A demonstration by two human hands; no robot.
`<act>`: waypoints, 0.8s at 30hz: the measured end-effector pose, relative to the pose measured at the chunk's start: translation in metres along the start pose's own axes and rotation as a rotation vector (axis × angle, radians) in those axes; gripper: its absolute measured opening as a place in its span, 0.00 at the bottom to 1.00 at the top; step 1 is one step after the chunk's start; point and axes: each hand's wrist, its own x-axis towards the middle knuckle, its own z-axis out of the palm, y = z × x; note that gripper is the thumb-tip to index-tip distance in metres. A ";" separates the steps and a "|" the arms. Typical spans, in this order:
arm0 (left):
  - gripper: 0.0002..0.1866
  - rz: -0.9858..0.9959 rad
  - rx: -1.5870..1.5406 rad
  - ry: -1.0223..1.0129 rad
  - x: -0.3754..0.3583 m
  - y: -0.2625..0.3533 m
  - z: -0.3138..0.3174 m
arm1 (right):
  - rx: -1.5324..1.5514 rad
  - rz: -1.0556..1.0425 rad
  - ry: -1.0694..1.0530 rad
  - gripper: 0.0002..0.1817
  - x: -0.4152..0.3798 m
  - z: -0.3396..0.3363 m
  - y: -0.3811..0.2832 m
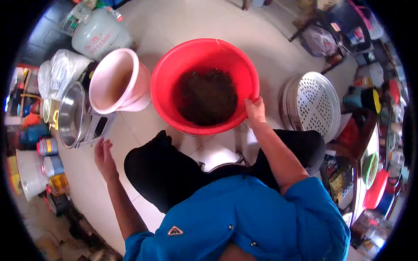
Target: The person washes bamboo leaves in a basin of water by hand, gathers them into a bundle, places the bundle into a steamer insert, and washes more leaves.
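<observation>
**Red basin held at its rim, seen from above**

While the right hand [254, 111] grips the near right rim of the red basin [174, 65], fingers curled over the edge, the left hand [104, 158] hangs open and empty at lower left of centre, fingers spread above the pale floor [270, 52] and touching nothing. The basin stands on the floor at upper centre of the frame and holds a dark, wet-looking mass [207, 95]; what the mass is cannot be told. Just left of the basin, touching or nearly touching it, stands a pink bucket [117, 82], tilted slightly toward the left. Left of the bucket lies a steel pot [69, 115], nearest to the left hand. A pale gas cylinder [98, 35] lies at upper left, with a white bag [58, 71] below it. Right of the basin, apart from it, a white perforated tray [315, 102] rests on a round container. Dark trousers [161, 169] and a blue shirt [244, 217] fill the lower centre. Cans and small containers crowd the left and right edges of the frame.
</observation>
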 end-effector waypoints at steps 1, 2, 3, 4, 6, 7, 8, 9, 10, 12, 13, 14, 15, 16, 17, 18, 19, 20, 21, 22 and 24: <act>0.15 0.122 0.002 -0.087 0.007 0.024 0.028 | -0.001 -0.022 0.066 0.18 -0.003 0.009 -0.001; 0.15 0.256 0.157 -0.218 0.011 0.039 0.053 | -0.002 -0.038 0.133 0.17 -0.004 0.014 0.000; 0.15 0.256 0.189 -0.432 -0.056 0.053 0.075 | -0.050 0.006 0.180 0.17 -0.054 -0.053 0.004; 0.17 0.382 0.216 -0.585 -0.074 0.057 0.112 | -0.023 -0.019 0.210 0.16 -0.056 -0.069 0.008; 0.24 0.207 0.249 -0.926 -0.105 0.102 0.166 | 0.014 0.000 0.275 0.15 -0.059 -0.061 0.005; 0.30 0.498 0.322 -1.061 -0.124 0.084 0.192 | 0.009 0.007 0.311 0.15 -0.069 -0.080 0.005; 0.34 0.591 0.440 -1.098 -0.143 0.070 0.217 | 0.025 -0.028 0.328 0.15 -0.068 -0.090 0.006; 0.35 0.668 0.662 -1.043 -0.167 0.065 0.236 | 0.043 -0.066 0.340 0.14 -0.066 -0.097 0.006; 0.35 0.816 0.785 -1.072 -0.183 0.060 0.249 | 0.047 -0.071 0.359 0.14 -0.070 -0.108 -0.001; 0.34 0.917 0.823 -1.000 -0.202 0.062 0.259 | -0.052 -0.060 0.412 0.13 -0.076 -0.121 -0.018; 0.33 0.902 0.827 -1.035 -0.205 0.067 0.259 | -0.041 -0.057 0.425 0.13 -0.077 -0.126 -0.008; 0.31 0.949 0.806 -1.026 -0.200 0.061 0.264 | -0.106 -0.084 0.462 0.13 -0.073 -0.129 0.004; 0.30 0.990 0.782 -1.012 -0.192 0.052 0.267 | -0.175 -0.112 0.494 0.13 -0.070 -0.132 0.011; 0.23 1.026 0.727 -1.004 -0.187 0.057 0.264 | -0.243 -0.048 0.522 0.15 -0.078 -0.132 0.013; 0.23 1.033 0.729 -0.998 -0.178 0.061 0.264 | -0.237 -0.053 0.522 0.15 -0.085 -0.131 0.016; 0.21 0.921 0.761 -1.125 -0.168 0.067 0.267 | -0.079 -0.004 0.482 0.17 -0.093 -0.129 0.018; 0.19 0.781 0.778 -1.255 -0.166 0.069 0.265 | 0.058 0.058 0.435 0.18 -0.113 -0.125 0.009; 0.17 0.872 0.736 -1.212 -0.166 0.069 0.259 | 0.062 0.124 0.400 0.20 -0.135 -0.126 -0.002; 0.17 0.876 0.753 -1.278 -0.159 0.070 0.257 | 0.050 0.132 0.386 0.20 -0.151 -0.125 -0.014; 0.17 0.838 0.772 -1.355 -0.153 0.074 0.255 | 0.010 0.232 0.322 0.20 -0.162 -0.128 -0.023; 0.17 0.804 0.775 -1.426 -0.147 0.076 0.257 | -0.122 0.360 0.278 0.22 -0.166 -0.138 -0.045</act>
